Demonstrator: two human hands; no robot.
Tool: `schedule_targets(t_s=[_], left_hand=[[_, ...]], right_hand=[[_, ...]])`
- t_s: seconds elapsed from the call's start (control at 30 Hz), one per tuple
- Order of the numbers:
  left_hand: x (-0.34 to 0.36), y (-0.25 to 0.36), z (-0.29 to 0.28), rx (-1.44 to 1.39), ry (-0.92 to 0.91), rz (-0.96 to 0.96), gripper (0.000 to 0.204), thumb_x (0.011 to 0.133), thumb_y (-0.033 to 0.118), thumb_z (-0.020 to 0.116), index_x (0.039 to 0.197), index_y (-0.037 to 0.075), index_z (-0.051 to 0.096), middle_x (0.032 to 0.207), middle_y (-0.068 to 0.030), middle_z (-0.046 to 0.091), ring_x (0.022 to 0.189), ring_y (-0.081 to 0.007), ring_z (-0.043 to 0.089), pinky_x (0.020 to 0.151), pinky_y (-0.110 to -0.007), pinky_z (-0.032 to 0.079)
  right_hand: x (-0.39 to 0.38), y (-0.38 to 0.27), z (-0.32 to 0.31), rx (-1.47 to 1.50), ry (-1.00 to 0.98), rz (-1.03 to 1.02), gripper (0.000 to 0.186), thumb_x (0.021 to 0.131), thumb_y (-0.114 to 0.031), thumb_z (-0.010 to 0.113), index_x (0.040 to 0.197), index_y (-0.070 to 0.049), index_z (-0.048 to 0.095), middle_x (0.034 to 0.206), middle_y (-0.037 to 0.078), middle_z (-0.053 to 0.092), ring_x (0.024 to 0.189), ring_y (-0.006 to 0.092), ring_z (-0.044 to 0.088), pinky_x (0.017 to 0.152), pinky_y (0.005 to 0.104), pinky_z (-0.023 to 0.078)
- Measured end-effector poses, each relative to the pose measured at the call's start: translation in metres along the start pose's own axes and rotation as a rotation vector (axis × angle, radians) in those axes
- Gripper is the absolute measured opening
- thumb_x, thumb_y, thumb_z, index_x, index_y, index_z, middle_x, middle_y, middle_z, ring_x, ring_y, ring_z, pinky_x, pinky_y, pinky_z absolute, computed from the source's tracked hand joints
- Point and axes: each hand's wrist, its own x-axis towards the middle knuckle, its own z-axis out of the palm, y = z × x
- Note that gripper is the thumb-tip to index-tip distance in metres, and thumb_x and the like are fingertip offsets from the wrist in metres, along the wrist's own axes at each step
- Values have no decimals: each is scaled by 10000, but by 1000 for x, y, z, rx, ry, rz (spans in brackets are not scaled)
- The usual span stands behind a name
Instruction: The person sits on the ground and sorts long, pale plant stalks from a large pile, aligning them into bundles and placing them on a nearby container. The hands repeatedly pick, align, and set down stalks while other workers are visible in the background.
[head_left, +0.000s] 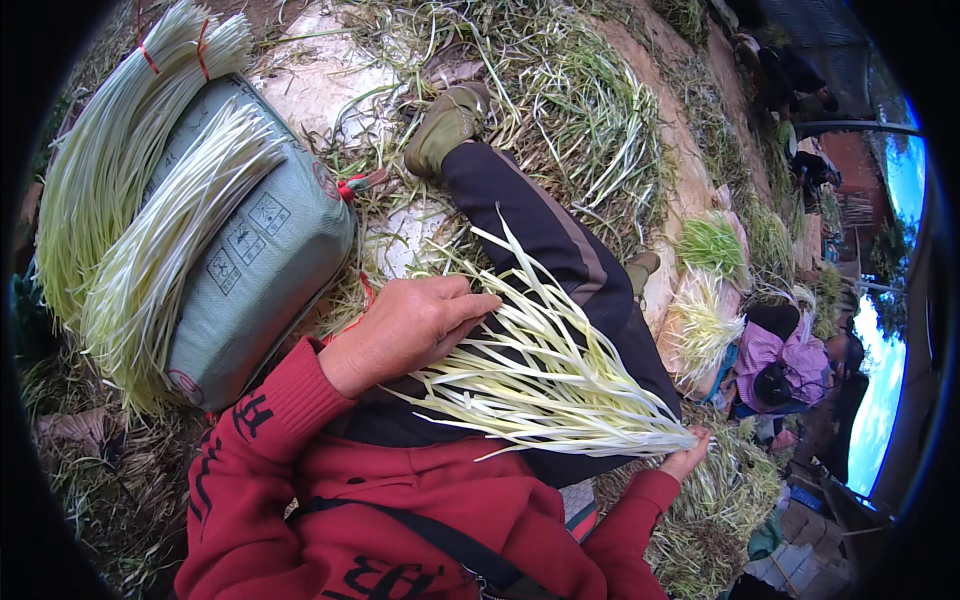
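Note:
A loose bunch of yellow chives [560, 385] lies fanned out across my lap, its pale leaves spreading to the left. My right hand [688, 455] is closed round the white stalk ends at the right. Over the leafy end, my left hand [415, 325] is closed with its thumb and fingers pressed together. What lies between those fingers is hidden. To the left, a stuffed pale green sack [270, 250] carries a loose pile of yellow chives [185, 235] and a larger bundle [110, 170] tied with red bands.
A red-handled tool [360, 185] rests by the sack's far corner. Cut leaves [600, 130] litter the ground ahead. At the right are another chive pile [705, 320], a green-leaved bunch [710, 245] and a person in a pink checked top [790, 365]. More people sit farther back.

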Motion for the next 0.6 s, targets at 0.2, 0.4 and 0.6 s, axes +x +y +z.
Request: schedule_targets(t_s=[0.2, 0.4, 0.6], left_hand=[[12, -1, 5, -53, -80, 2, 159, 775, 123, 597, 928, 88, 620, 733, -75, 577, 645, -272, 590, 530, -364, 466], [9, -16, 19, -161, -64, -43, 105, 761, 90, 615, 858, 52, 627, 766, -95, 614, 683, -283, 604, 584, -349, 482], [-2, -61, 21, -56, 227, -343, 106, 775, 40, 586, 870, 1, 612, 697, -141, 613, 593, -242, 609, 548, -298, 469]], right_hand=[[8, 4, -14, -63, -50, -59, 273, 909, -244, 459, 673, -123, 393, 572, -17, 386, 551, 124, 396, 557, 278, 376], [-2, 4, -1, -31, -33, -14, 229, 911, -237, 449, 718, -117, 417, 599, -19, 401, 573, 122, 404, 591, 281, 383], [-18, 3, 13, -137, -92, -113, 223, 918, -237, 436, 729, -119, 415, 632, -17, 410, 623, 117, 414, 619, 274, 380]])
